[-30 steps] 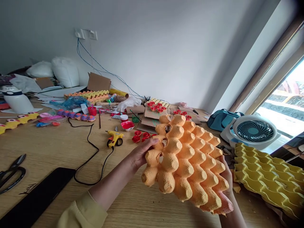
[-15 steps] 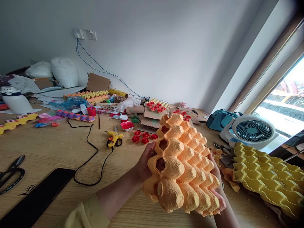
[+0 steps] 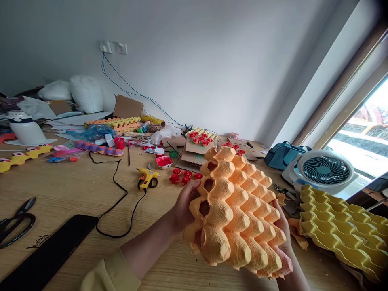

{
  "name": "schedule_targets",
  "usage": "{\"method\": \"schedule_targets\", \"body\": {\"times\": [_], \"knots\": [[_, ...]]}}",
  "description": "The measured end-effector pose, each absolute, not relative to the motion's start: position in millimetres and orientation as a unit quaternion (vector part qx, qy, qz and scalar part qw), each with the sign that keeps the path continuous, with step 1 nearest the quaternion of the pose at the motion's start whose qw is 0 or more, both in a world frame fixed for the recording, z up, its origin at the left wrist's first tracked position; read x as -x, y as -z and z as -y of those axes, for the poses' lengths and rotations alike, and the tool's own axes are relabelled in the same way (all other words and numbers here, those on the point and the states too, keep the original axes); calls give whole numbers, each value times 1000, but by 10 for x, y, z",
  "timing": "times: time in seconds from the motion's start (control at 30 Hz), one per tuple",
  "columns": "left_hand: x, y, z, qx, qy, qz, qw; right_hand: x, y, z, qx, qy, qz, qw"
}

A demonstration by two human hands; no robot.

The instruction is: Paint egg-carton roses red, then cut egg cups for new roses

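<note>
An orange egg tray, cup bumps facing me, is tilted upright above the table. Along its left side run several torn holes, and its lower right corner is pink. My left hand grips the left edge, thumb on top, other fingers hidden behind. On the right edge my right hand is closed, partly covered by the tray. Red paper flowers lie just behind the tray, near a bowl of red paint. A yellow glue gun rests left of them.
Yellow egg trays lie at the right, beside a white fan and a blue bag. Black scissors and a long black object are at the front left. The glue gun's cord loops across the table.
The orange tray has turned slightly, showing more of its width. My right hand has shifted a little to the right with its edge. The view has moved slightly left.
</note>
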State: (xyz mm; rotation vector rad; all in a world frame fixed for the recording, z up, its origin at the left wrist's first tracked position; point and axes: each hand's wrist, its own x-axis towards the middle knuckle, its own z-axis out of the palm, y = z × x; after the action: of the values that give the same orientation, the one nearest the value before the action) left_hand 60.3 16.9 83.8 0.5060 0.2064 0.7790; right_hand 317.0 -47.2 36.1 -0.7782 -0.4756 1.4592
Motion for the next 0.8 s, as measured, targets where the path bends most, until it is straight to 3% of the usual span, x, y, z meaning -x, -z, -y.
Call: {"method": "schedule_targets", "body": {"times": [0.17, 0.6, 0.8], "knots": [[-565, -844, -307, -293, -451, -207, 817, -3275, -476, 534, 334, -659, 204, 642], [-514, -836, -472, -549, -562, -369, 497, -3306, -497, 555, 356, -620, 217, 665], [-458, -887, -495, -555, -565, -374, 482, -3259, -538, 550, 359, -615, 206, 671]]}}
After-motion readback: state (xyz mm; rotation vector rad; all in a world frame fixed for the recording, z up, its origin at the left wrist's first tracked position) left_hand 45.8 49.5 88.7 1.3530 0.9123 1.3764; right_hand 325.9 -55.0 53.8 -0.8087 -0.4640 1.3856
